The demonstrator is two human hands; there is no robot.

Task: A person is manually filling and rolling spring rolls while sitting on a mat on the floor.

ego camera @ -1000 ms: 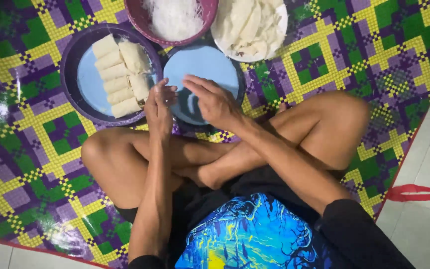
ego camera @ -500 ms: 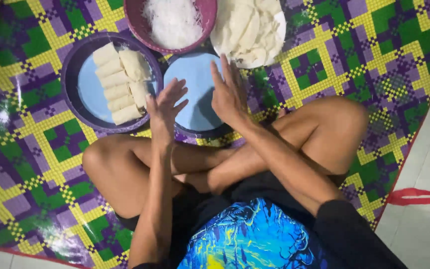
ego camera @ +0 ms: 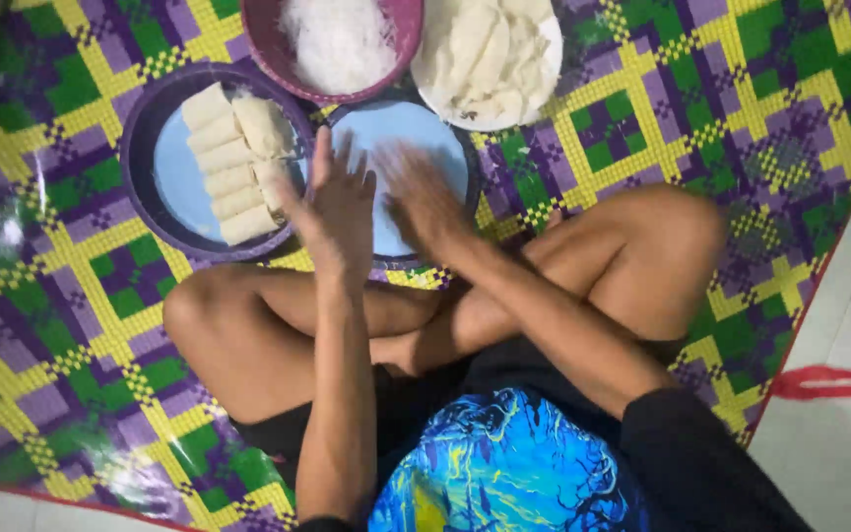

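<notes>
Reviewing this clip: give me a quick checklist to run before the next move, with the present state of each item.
1. Left hand empty: ok, open, fingers spread.
2. Right hand empty: cannot tell, motion-blurred.
3. Empty blue plate bare under the hands: ok.
4. Rolls lined up on the purple-rimmed plate: ok.
5. Bowl of white noodles filled: ok.
6. White plate of wrappers stocked: ok.

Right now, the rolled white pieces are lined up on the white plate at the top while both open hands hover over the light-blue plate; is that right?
Not quite. The head view shows the rolls lined up on the purple-rimmed plate at the left, not on the white plate, which holds flat white sheets. The left hand and right hand are indeed open above the light-blue plate.
</notes>
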